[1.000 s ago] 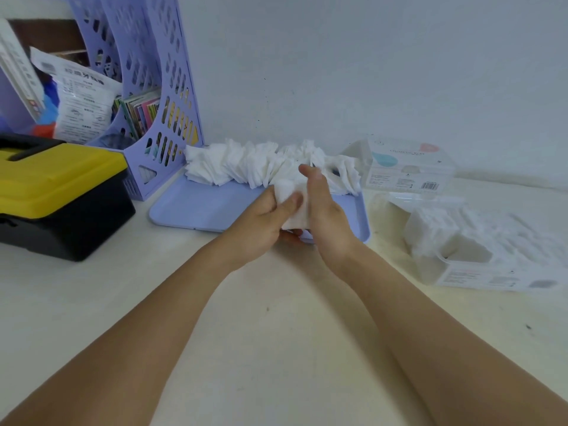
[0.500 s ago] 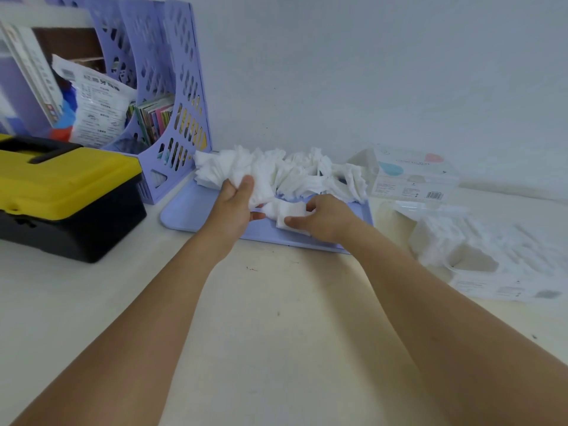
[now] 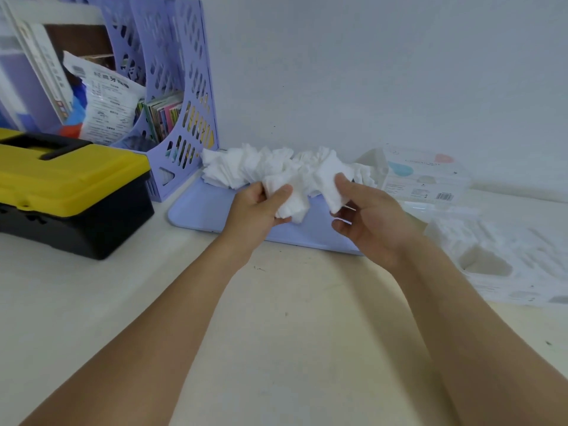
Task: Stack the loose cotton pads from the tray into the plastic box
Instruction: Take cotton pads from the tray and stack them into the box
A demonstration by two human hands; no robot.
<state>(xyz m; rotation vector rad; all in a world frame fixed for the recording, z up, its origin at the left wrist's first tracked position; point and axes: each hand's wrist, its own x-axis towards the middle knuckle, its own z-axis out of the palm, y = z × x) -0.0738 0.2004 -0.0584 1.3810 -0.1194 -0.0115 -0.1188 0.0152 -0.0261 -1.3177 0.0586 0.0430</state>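
Both hands hover over the tray's (image 3: pixel 199 210) front edge — the left hand (image 3: pixel 255 210) grips a bunch of cotton pads (image 3: pixel 290 201). The right hand (image 3: pixel 368 219) pinches another clump (image 3: pixel 333 192) beside it, thumb on top.

The cotton pads (image 3: pixel 270 167) I see are plain white, heaped on a pale lilac tray (image 3: pixel 203 210). Left of the tray stands a lilac file rack (image 3: pixel 184 87) with slotted cut-outs, and further left a toolbox (image 3: pixel 70 192) with a yellow lid and black base. Right of the tray, the clear plastic box (image 3: pixel 427 176) bears blue and pink blobs.
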